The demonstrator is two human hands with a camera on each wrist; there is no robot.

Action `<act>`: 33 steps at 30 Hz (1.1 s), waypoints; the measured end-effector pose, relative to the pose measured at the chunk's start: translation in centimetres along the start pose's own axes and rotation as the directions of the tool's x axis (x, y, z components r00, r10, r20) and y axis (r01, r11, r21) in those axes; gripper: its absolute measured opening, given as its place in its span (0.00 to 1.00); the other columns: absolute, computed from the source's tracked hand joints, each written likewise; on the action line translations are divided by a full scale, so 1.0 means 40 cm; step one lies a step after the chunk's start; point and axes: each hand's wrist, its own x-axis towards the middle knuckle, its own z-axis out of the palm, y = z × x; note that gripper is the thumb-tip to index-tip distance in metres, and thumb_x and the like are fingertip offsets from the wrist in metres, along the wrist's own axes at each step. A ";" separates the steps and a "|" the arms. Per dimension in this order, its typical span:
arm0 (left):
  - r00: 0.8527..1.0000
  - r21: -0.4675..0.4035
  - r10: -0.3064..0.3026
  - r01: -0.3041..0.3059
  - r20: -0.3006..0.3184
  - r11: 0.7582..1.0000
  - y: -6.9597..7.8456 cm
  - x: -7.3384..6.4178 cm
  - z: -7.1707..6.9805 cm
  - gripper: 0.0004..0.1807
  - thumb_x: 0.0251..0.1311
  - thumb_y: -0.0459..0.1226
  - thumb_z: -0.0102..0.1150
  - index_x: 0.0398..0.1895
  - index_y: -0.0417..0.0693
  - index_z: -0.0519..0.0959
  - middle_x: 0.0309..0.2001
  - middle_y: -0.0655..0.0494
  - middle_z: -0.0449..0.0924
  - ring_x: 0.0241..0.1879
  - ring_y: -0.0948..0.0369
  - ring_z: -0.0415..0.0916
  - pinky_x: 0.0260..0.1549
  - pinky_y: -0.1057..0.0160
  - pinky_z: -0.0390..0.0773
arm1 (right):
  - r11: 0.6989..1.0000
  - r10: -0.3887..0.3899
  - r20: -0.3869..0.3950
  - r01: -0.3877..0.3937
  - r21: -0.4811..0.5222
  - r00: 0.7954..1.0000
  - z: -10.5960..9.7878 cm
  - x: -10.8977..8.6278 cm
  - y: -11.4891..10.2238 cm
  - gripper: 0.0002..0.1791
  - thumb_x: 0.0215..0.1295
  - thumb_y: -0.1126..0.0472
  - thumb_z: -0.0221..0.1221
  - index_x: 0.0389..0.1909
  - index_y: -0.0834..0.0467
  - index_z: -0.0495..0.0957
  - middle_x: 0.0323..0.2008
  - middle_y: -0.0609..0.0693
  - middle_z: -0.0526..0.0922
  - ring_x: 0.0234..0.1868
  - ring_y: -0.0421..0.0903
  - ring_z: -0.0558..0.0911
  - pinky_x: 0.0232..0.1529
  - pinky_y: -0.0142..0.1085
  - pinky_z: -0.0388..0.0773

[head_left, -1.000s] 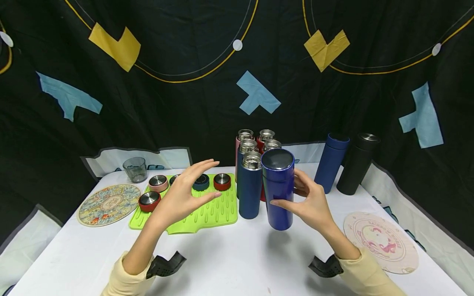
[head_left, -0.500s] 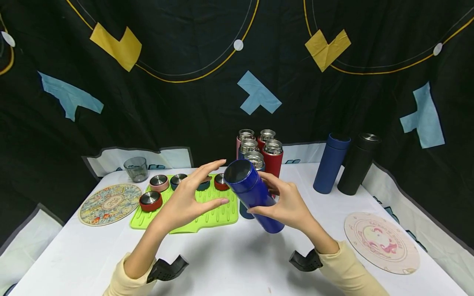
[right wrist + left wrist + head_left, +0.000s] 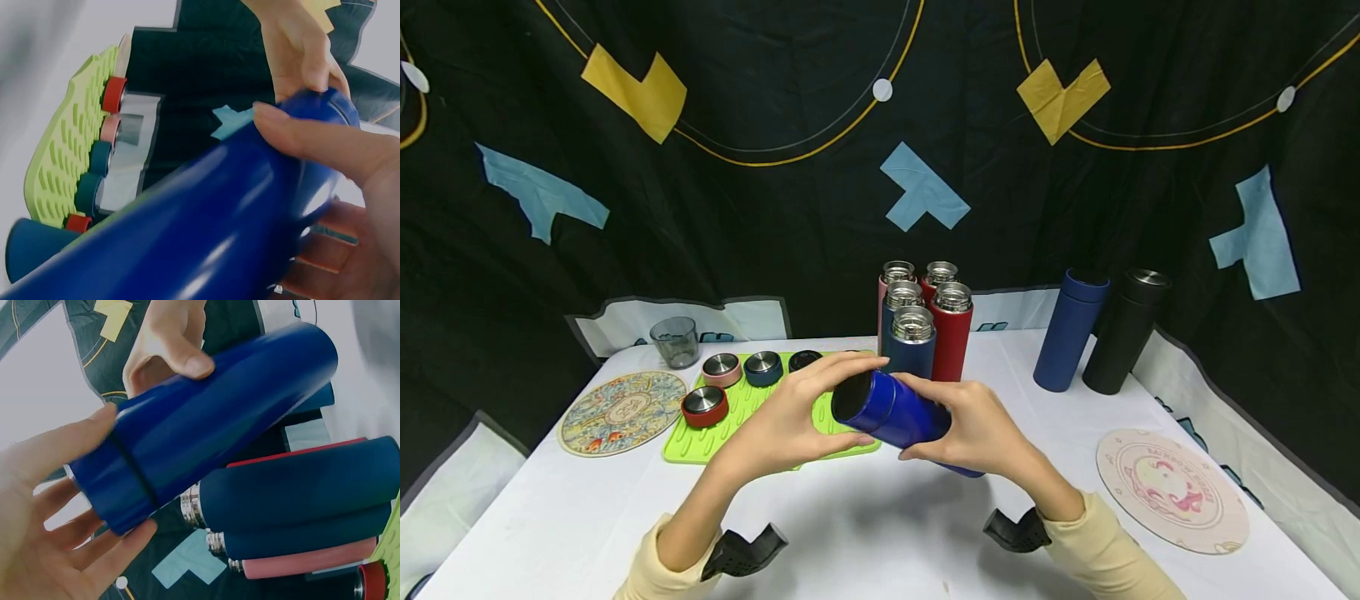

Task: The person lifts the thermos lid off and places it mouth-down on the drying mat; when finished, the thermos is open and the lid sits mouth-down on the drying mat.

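Currently, one glossy blue bottle (image 3: 901,414) is held tilted above the table (image 3: 850,558). The left hand (image 3: 786,417) clamps thumb and fingers around its capped end; the right hand (image 3: 976,423) clamps its body. Five uncapped bottles (image 3: 952,342) stand behind it. Two capped bottles (image 3: 1069,342), one blue and one black, stand farther right. Five caps (image 3: 763,369) sit on one green mat (image 3: 752,417).

White table (image 3: 587,517), green mat (image 3: 743,407), bottles (image 3: 952,342), glass (image 3: 675,343), placemats (image 3: 622,414)

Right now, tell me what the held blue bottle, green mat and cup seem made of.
Blue bottle: probably painted metal, glossy; bright streaks run along it. Green mat: likely silicone or soft plastic, fairly matte; moulded ridges. Cup: glass or clear plastic, smooth; see-through walls.
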 end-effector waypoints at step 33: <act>0.977 -0.095 -0.187 0.177 -0.101 0.980 -0.008 0.000 0.009 0.39 0.40 0.50 0.78 0.60 0.51 0.75 0.53 0.59 0.78 0.44 0.60 0.80 0.36 0.66 0.83 | 0.977 -0.164 -0.049 0.155 -0.146 0.985 -0.009 -0.004 -0.004 0.48 0.39 0.52 0.79 0.65 0.56 0.70 0.56 0.55 0.79 0.52 0.52 0.81 0.48 0.46 0.81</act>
